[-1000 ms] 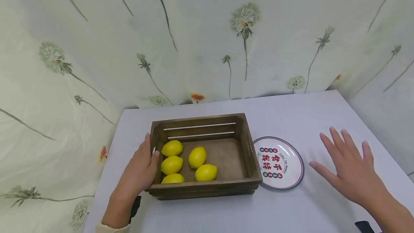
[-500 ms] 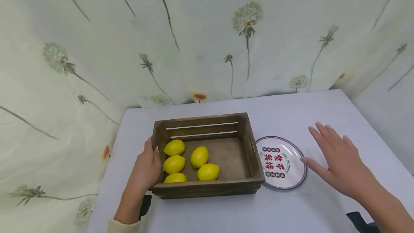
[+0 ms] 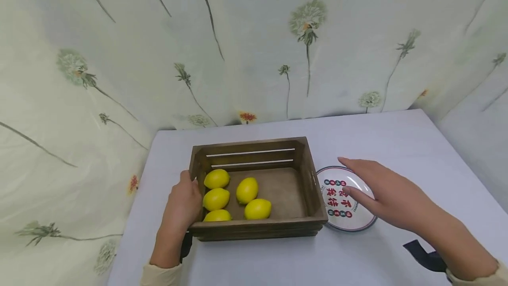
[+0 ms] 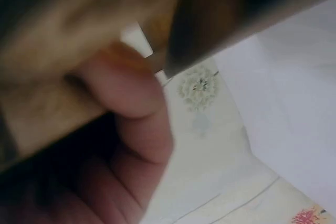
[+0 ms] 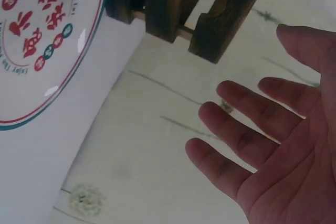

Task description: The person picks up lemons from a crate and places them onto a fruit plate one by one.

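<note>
Several yellow lemons [image 3: 258, 209] lie inside a brown slatted wooden crate [image 3: 262, 225], mostly in its left half. My left hand [image 3: 180, 206] grips the crate's left end wall; in the left wrist view a curled finger [image 4: 142, 114] rests against the wood. Part of that grip is hidden by the wall. My right hand [image 3: 390, 195] hovers over the right part of a round white plate [image 3: 359, 220] with red characters and a dark rim. In the right wrist view its fingers [image 5: 241, 140] are spread and hold nothing. The plate lies against or just under the crate's right side.
The table [image 3: 254, 259] has a white cover. Behind it and along both sides hangs a pale curtain [image 3: 246, 65] printed with dandelions. The table's back edge runs close to that curtain.
My right hand has moved left from beside the plate to above it, turning more edge-on. My left hand stays on the crate; the whole scene has shifted slightly right in view.
</note>
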`<state>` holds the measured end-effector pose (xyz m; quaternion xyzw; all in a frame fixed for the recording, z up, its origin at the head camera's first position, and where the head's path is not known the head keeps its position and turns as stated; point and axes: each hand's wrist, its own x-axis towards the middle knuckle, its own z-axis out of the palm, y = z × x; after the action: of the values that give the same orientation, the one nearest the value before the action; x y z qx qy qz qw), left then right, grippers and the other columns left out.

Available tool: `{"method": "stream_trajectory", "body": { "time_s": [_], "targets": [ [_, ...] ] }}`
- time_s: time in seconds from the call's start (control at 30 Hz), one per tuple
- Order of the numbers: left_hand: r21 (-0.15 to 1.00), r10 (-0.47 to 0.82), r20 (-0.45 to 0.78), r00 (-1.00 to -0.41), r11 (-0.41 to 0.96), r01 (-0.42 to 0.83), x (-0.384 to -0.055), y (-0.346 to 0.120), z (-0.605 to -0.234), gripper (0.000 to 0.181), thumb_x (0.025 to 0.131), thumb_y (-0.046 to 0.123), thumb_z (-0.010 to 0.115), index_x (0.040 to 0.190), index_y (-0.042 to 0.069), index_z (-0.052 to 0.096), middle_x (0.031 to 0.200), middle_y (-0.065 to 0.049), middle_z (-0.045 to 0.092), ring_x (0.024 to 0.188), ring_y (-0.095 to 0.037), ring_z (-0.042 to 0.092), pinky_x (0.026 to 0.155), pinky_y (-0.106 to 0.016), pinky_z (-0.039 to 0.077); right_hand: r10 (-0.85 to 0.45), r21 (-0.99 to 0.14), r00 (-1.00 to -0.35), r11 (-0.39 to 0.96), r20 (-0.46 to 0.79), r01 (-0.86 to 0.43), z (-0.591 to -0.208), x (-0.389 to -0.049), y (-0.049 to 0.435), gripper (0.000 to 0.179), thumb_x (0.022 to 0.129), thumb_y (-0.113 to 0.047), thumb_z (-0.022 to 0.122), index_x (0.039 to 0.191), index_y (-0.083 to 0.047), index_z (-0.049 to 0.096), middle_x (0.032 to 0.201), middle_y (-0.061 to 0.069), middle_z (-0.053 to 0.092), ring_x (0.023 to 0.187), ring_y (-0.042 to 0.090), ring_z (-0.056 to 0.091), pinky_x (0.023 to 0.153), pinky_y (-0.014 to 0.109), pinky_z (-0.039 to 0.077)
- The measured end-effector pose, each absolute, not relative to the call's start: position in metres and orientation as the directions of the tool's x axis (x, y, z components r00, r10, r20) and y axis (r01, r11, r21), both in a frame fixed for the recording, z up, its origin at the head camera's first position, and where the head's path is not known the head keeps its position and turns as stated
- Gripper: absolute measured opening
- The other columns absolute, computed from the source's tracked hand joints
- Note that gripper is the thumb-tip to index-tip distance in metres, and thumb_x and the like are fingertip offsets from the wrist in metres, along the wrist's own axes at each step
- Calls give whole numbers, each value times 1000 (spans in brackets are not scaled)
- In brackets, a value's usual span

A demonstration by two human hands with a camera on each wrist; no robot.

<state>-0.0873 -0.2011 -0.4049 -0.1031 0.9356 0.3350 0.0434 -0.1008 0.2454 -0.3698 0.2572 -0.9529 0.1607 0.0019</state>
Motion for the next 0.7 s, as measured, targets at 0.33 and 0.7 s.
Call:
{"method": "stream_trajectory", "body": {
  "time_s": [0.33, 0.7],
  "targets": [
    [648, -187, -113, -976, 730, -215, -87, -195, -405, 35, 111, 11, 41, 136, -14, 44, 120, -37, 66, 94, -44, 73, 72, -54, 62, -620, -241, -777, 741, 114, -627, -345, -114, 216, 63, 100, -39, 71, 155, -15, 51, 142, 7, 64, 127, 29, 62, 95, 54, 56],
    [659, -191, -113, -975, 720, -217, -87, -200, -407, 38, 112, 13, 40, 139, -13, 42, 126, -38, 63, 100, -46, 72, 76, -55, 61, -717, -229, -696, 672, 36, -704, -329, -130, 180, 60, 101, -38, 70, 153, -15, 53, 137, 5, 67, 119, 26, 65, 88, 50, 58]
  ]
}}
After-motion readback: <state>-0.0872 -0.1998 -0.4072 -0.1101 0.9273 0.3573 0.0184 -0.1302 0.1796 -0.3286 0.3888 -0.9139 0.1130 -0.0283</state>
